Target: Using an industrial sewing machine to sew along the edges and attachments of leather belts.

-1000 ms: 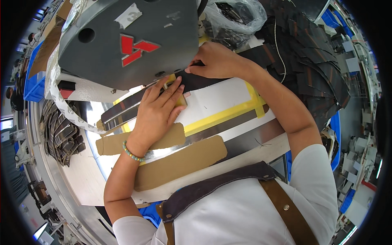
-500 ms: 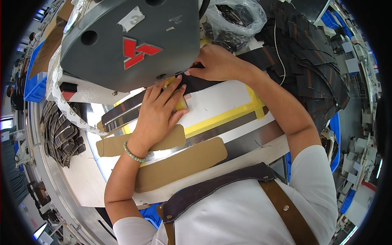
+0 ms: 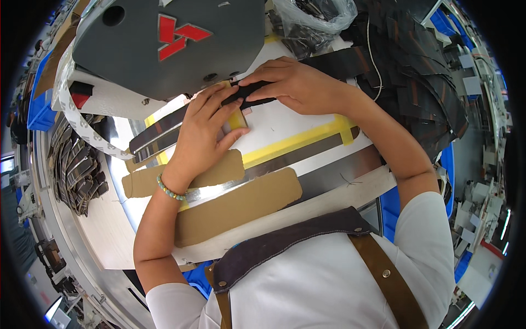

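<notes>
Well in from near edge of worktop (image 3: 334, 200): black strip (image 3: 253, 88), probably light, pliant; best held by edges. Left hand (image 3: 200, 131) flattened, fingers extended; right hand (image 3: 309, 83) touching strip, pinch unclear.

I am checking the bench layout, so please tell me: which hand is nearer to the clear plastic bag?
Right. The right hand is close below the clear plastic bag in the view; the left hand is farther off, to its lower left.
</notes>
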A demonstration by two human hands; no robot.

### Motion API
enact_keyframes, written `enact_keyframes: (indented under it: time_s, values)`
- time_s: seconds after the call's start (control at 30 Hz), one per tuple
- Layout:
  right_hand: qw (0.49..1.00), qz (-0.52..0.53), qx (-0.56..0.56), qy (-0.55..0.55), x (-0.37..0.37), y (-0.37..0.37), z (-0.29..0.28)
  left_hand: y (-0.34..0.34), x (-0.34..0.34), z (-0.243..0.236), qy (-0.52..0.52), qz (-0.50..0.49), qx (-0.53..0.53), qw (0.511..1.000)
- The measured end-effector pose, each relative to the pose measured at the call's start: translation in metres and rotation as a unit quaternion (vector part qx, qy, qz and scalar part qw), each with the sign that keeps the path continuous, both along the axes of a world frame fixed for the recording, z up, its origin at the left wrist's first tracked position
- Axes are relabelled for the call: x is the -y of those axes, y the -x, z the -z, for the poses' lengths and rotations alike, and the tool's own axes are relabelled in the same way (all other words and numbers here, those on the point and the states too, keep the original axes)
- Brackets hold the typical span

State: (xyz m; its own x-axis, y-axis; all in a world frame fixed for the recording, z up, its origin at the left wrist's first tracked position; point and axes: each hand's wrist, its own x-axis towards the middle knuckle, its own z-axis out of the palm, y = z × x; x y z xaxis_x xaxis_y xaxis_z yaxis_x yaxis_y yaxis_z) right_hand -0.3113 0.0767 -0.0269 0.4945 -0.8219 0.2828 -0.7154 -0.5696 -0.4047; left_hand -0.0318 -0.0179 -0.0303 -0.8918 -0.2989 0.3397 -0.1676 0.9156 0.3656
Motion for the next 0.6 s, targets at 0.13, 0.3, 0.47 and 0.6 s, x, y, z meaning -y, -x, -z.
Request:
enact_keyframes:
  time_s: [0.13,0.3,0.47,0.6]
  values:
    - [0.999,-0.015,0.042,0.0,0.004,-0.001,0.008,-0.001,0.002,0.003,-0.021,0.001,-0.004,1.0]
    - [0.998,-0.007,0.057,0.008,0.006,-0.005,0.019,-0.002,0.004,0.005,-0.08,-0.007,-0.019,0.997]
    - [0.998,-0.007,0.057,0.014,0.007,-0.007,0.018,-0.001,0.002,0.002,-0.045,-0.002,-0.004,0.999]
    - [0.996,0.002,0.042,0.075,0.007,-0.009,0.022,-0.002,0.002,-0.003,0.02,0.008,0.038,0.999]
